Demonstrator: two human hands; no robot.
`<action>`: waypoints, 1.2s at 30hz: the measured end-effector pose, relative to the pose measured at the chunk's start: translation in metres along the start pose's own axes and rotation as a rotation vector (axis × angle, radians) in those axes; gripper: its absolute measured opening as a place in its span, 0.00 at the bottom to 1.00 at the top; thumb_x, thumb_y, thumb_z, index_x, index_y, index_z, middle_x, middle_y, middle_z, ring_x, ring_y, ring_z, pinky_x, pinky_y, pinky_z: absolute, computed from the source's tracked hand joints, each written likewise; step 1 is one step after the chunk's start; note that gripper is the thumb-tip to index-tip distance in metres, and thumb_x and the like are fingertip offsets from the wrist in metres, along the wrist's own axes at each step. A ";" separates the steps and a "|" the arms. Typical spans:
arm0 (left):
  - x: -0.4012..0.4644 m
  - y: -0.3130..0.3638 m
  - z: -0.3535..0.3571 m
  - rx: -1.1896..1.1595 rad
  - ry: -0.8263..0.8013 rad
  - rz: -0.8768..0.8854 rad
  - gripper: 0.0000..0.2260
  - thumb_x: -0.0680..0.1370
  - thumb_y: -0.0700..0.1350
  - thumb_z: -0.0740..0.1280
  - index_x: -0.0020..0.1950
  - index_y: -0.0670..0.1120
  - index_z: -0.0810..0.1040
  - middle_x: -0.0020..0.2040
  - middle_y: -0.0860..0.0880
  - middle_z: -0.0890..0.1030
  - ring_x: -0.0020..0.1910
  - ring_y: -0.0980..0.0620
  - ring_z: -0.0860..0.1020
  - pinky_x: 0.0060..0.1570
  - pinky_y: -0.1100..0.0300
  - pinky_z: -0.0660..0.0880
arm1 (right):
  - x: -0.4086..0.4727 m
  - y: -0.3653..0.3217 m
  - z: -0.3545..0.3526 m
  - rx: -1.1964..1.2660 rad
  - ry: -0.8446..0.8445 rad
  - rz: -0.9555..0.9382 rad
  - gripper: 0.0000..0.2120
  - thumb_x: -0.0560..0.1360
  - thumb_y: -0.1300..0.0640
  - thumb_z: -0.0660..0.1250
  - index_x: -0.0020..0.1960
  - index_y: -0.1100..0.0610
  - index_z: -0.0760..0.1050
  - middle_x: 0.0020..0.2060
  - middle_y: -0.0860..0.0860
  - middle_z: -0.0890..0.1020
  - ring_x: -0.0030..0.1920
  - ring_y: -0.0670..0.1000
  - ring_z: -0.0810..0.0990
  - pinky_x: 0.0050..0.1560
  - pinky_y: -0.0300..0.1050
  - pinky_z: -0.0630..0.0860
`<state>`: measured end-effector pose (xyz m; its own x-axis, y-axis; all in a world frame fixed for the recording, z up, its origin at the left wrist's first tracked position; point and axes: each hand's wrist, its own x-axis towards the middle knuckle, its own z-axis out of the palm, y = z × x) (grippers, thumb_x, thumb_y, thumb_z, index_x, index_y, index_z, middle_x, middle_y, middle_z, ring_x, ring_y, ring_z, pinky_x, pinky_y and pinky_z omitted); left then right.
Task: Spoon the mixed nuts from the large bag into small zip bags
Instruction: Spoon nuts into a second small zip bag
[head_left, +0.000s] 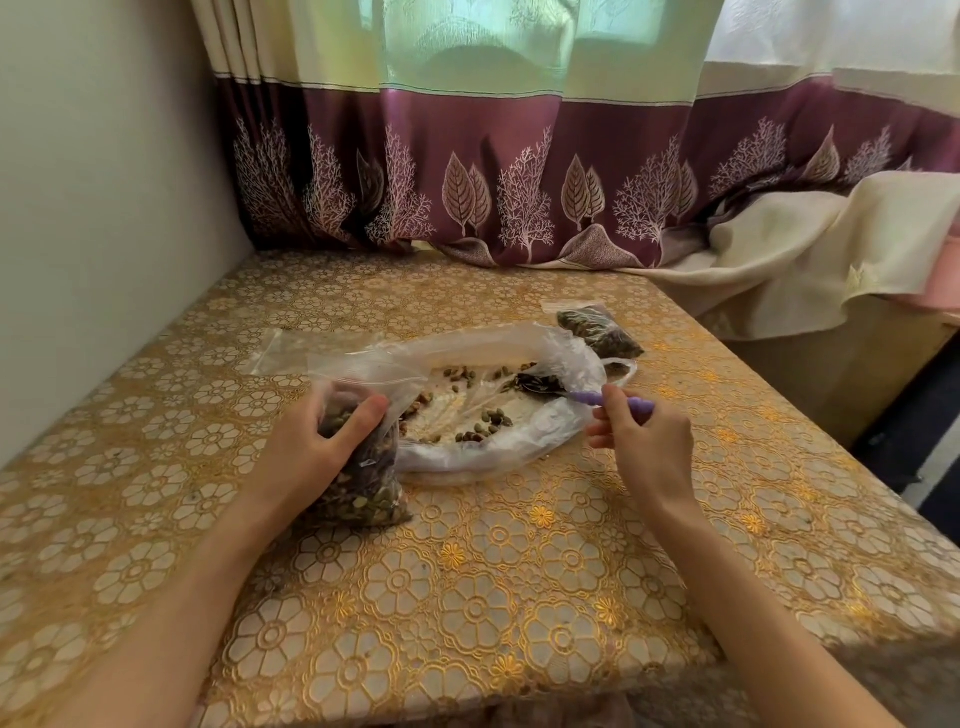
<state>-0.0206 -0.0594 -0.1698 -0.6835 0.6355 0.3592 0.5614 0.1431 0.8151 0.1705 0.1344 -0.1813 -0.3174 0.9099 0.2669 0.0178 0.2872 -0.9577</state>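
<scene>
The large clear bag (540, 431) lies spread open in the middle of the table, with scattered nuts (491, 415) on its bottom. My left hand (317, 441) grips a small zip bag (363, 499) well filled with nuts, standing at the large bag's left rim with its mouth open. My right hand (647, 441) pinches the purple handle of a spoon (597, 399). The spoon's dark bowl rests among nuts at the large bag's right side. A filled small zip bag (597, 332) lies behind the large bag on the right.
The table wears a gold floral cloth (467, 597). A wall runs along its left side and a purple curtain (519, 182) hangs behind. A cream cloth (805, 260) is draped off the table's right rear. An empty zip bag (291, 353) lies behind my left hand.
</scene>
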 end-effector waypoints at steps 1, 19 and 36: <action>0.000 0.000 0.000 0.005 0.004 0.004 0.17 0.68 0.61 0.62 0.50 0.52 0.74 0.46 0.61 0.77 0.47 0.65 0.74 0.43 0.67 0.69 | 0.001 0.000 0.001 -0.005 0.017 -0.004 0.12 0.79 0.55 0.62 0.49 0.59 0.83 0.33 0.53 0.82 0.30 0.46 0.79 0.41 0.45 0.80; -0.001 0.001 0.001 -0.066 0.019 0.003 0.17 0.68 0.59 0.64 0.51 0.51 0.76 0.49 0.55 0.79 0.49 0.61 0.77 0.43 0.67 0.70 | 0.003 0.005 0.003 0.128 0.068 0.099 0.10 0.79 0.58 0.63 0.49 0.63 0.81 0.39 0.57 0.84 0.34 0.50 0.81 0.47 0.53 0.81; -0.002 0.006 0.000 -0.155 -0.023 -0.047 0.12 0.67 0.58 0.64 0.47 0.55 0.75 0.46 0.56 0.80 0.42 0.63 0.78 0.37 0.71 0.71 | -0.003 0.000 -0.001 0.254 0.043 0.171 0.07 0.79 0.62 0.62 0.45 0.61 0.77 0.41 0.55 0.85 0.31 0.47 0.78 0.34 0.39 0.79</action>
<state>-0.0160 -0.0602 -0.1657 -0.6954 0.6482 0.3101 0.4490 0.0551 0.8918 0.1721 0.1323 -0.1820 -0.2901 0.9519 0.0985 -0.1714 0.0496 -0.9840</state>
